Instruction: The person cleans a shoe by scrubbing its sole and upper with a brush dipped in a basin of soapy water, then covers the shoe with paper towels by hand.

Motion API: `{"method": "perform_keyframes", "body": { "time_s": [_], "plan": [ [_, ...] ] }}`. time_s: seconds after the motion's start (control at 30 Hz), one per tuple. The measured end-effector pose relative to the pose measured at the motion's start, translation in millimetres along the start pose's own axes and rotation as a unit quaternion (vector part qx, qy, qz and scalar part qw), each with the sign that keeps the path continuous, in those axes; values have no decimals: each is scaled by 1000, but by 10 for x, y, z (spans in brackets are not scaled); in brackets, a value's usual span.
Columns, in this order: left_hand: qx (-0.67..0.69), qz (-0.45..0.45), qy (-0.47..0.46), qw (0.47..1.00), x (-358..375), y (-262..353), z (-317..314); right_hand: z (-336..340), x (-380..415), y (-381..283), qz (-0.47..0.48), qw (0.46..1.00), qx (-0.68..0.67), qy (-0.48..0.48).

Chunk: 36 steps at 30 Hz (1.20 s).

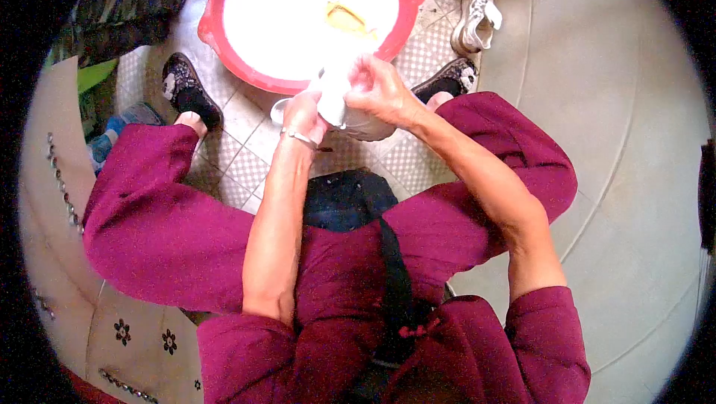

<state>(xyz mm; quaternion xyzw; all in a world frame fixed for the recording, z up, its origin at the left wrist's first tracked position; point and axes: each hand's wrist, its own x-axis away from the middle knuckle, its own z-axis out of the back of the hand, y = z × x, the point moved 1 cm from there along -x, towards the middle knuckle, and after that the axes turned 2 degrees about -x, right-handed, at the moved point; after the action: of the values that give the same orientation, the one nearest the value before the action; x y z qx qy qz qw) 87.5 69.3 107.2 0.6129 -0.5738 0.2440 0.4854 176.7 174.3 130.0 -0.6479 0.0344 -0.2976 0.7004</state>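
Note:
My left hand [304,114] is closed round one side of a white shoe [333,98], just over the near rim of a red basin [216,31]. Beside it my right hand [379,94], fingers bent together, touches the shoe's right side; whether it pinches anything small is hidden. The glare blurs the shoe's outline. Bright white contents, overexposed, fill the basin, and a yellow object [347,19] shows in them.
Several white shoes [474,20] stand on the tiled floor [242,143] right of the basin. My feet in dark patterned shoes [183,87] flank it. A pale panel [611,143] lies to the right, dark cloth [123,1] at upper left.

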Motion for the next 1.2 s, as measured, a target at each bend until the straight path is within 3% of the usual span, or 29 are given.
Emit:
{"method": "perform_keyframes", "body": {
  "time_s": [0.07,0.17,0.23,0.5,0.53,0.6,0.7,0.8,0.87,0.9,0.97,1.03,1.07,1.1,1.2],
  "plan": [
    [-7,0,-21,1000,129,48,-14,3,80,-140,1,996,-85,-10],
    [-16,-10,-58,998,286,97,-23,24,219,-389,-21,995,-101,-6],
    [-59,-74,-80,992,382,133,-28,60,300,-478,-30,994,-102,-5],
    [-189,-163,-56,967,507,237,81,-21,511,-616,-55,976,-212,-12],
    [-368,-267,-34,890,464,296,105,-12,509,-606,-80,977,-198,-26],
    [-528,-357,-9,770,401,338,172,-31,493,-604,-105,977,-182,-42],
    [-478,-413,-18,775,492,416,98,-52,508,-725,-135,961,-236,-50],
    [-507,-362,59,780,675,460,43,-57,518,-800,-157,949,-271,-42],
    [-377,-305,66,872,690,450,68,-54,503,-799,-169,916,-353,-90],
    [-378,-303,67,872,710,432,65,-59,480,-794,-171,915,-355,-90],
    [-250,-430,41,866,903,460,-61,-71,431,-787,-185,903,-379,-81],
    [-229,-427,21,875,1136,586,-148,-85,375,-811,-185,894,-402,-67],
    [-403,-540,25,738,1222,660,-182,-84,351,-821,-184,885,-423,-54],
    [-551,-621,26,557,1287,692,-216,-78,332,-823,-186,884,-426,-52],
    [-577,-602,6,552,1305,654,-256,-43,281,-844,-176,878,-441,-64]
  ]
}}
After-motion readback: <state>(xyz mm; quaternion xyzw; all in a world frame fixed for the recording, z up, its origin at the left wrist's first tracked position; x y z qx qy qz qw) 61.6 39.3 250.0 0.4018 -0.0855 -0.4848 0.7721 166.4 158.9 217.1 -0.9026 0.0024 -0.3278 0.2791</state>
